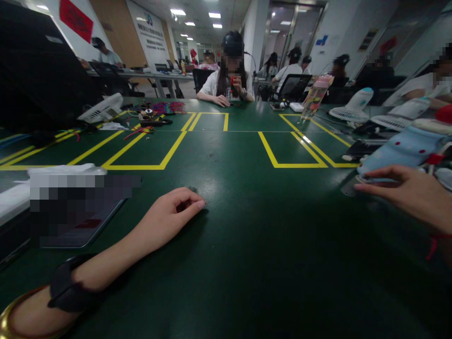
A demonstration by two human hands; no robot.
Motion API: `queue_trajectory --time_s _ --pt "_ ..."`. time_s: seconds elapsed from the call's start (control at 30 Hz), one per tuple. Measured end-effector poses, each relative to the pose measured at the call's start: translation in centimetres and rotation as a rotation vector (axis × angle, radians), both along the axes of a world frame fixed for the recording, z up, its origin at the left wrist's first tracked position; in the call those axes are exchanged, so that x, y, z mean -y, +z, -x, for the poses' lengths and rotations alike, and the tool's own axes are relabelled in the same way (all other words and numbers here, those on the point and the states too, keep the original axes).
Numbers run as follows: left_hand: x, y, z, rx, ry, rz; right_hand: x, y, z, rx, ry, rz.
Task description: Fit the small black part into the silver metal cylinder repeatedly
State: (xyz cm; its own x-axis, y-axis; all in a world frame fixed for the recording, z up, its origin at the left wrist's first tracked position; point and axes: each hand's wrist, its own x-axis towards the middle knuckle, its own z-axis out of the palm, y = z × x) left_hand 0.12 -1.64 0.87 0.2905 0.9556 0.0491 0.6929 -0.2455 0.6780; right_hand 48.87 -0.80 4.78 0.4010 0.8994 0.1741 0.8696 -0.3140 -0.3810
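My left hand (173, 212) rests on the green tabletop (226, 263), its fingers curled and the thumb tip against the index finger. Nothing shows in the gap between them. A black band (70, 285) wraps that wrist. At the right edge, my right hand (409, 193) pinches with thumb and index finger at a small flat grey piece (349, 189); its kind is not clear. Just behind that hand lies a light blue object with red dots (399, 153), partly covered by it. A red cord (432, 247) hangs at the right wrist.
On the left are a dark tablet-like device (102, 226), white material (67, 170) and a large black screen (38, 70). Wires (165, 107) lie beyond. White fans (353, 107) and a drink bottle (317, 96) stand at right. A person (229, 84) sits opposite.
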Motion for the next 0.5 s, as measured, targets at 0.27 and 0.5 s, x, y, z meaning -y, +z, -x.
queue_trajectory --time_s 0.27,0.5 --pt "-0.2 -0.2 -0.3 -0.014 0.009 -0.019 0.6 -1.3 9.3 -0.282 0.388 -0.353" --pt "-0.2 -0.1 -0.1 -0.033 0.000 -0.054 0.8 -2.7 21.2 -0.449 1.047 -0.154"
